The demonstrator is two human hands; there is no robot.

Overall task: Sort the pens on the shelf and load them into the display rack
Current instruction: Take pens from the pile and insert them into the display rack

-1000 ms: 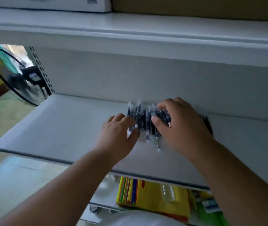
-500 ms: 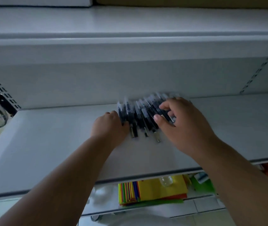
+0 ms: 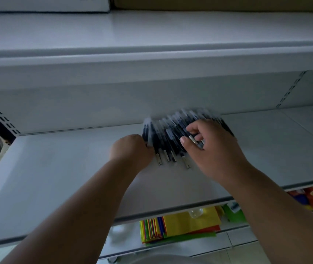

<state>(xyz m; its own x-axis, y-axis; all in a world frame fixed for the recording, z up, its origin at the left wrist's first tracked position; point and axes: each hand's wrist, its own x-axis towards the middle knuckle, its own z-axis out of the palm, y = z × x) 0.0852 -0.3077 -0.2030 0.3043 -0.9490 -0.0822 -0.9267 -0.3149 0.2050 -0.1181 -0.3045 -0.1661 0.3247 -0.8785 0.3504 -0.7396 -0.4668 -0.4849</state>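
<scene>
Pens [image 3: 168, 136] lie in one fanned row on the white shelf [image 3: 60, 174], near its back wall, their long axes running from about 6 o'clock to 12, the rightmost ones leaning toward 11. Metal-tipped ends point toward you; four tips stick out clearly at the near edge. You cannot count the whole row, since it is blurred and partly covered; it looks like well over a dozen. Your left hand [image 3: 130, 151] sits at the row's 9 o'clock end, fingers curled against the outermost pens. Your right hand [image 3: 212, 147] covers the 3 o'clock end, thumb and fingers pinching one pen. Below the shelf at 6 o'clock lies one stack of coloured folders [image 3: 180, 225].
</scene>
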